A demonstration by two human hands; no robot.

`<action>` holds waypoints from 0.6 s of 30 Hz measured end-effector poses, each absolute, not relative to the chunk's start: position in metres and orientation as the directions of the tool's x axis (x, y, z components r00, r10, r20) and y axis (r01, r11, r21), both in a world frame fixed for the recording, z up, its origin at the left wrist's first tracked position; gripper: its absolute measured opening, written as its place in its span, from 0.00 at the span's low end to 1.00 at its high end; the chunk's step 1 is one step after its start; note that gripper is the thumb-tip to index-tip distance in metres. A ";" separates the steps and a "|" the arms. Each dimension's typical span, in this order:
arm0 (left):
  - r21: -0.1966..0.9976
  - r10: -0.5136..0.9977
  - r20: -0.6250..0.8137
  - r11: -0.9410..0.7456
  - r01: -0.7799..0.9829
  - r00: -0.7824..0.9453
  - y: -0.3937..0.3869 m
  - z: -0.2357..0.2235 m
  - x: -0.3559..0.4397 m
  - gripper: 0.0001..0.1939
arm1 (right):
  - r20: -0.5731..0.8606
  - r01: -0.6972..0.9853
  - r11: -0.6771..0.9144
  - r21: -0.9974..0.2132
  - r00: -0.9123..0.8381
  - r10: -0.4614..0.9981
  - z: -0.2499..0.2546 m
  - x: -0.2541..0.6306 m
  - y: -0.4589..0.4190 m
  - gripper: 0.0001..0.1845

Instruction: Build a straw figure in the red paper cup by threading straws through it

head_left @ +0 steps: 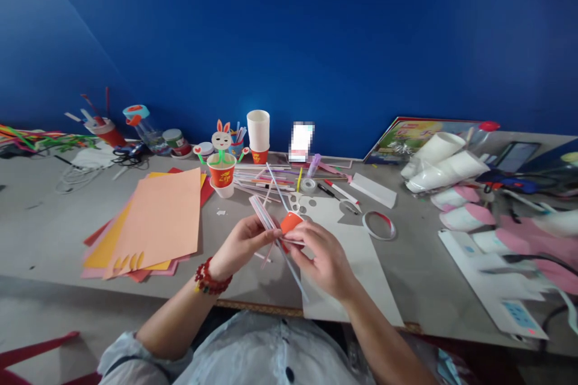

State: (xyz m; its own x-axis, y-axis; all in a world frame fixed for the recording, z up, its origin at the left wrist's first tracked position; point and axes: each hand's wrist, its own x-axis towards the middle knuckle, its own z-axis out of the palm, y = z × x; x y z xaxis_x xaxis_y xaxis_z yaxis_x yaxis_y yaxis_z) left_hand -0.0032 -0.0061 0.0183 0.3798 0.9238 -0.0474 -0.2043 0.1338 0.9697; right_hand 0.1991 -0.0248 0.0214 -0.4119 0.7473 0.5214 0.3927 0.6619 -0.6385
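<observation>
My left hand (244, 243), with red bead bracelets at its wrist, is closed around a bundle of pale, thin straws (261, 209). Facing it, my right hand (323, 255) pinches one thin straw (294, 242) between thumb and fingers. An orange-red paper cup piece (291, 221) shows between the two hands; which hand supports it I cannot tell. A long pale straw (293, 271) slants below the fingers. Under my right hand lies a white sheet (352, 258) near the table's front edge.
Coloured paper sheets (158, 210) are stacked at left. A rabbit-figure cup (223, 175), stacked white cups (258, 127) and a phone (301, 141) stand behind. Pens (342, 191), tape rolls (379, 225) and bagged cups (445, 165) lie right, beside a power strip (492, 289).
</observation>
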 end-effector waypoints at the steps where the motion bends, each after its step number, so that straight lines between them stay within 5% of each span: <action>1: 0.973 0.914 -0.058 0.141 -0.181 0.402 -0.005 0.019 -0.003 0.10 | 0.494 0.359 0.642 -0.678 -0.424 0.759 0.023 0.200 -0.024 0.08; 5: 0.970 0.789 -0.101 0.212 -0.115 0.606 0.003 0.020 -0.009 0.12 | 0.291 0.193 0.435 -0.879 -0.505 0.813 0.028 0.207 -0.018 0.02; 11: 0.989 0.664 -0.098 0.147 -0.001 0.741 0.011 0.019 -0.013 0.15 | -0.021 -0.028 -0.049 -0.998 -0.625 0.780 0.014 0.210 -0.007 0.12; 14: 0.991 0.721 -0.084 0.129 -0.014 0.688 0.010 0.017 -0.011 0.14 | -0.013 -0.026 -0.034 -0.999 -0.567 0.824 0.009 0.209 -0.008 0.11; 18: 0.991 0.768 -0.083 0.130 -0.029 0.635 0.009 0.014 -0.011 0.12 | 0.121 0.124 0.203 -0.971 -0.477 0.871 0.017 0.211 -0.010 0.07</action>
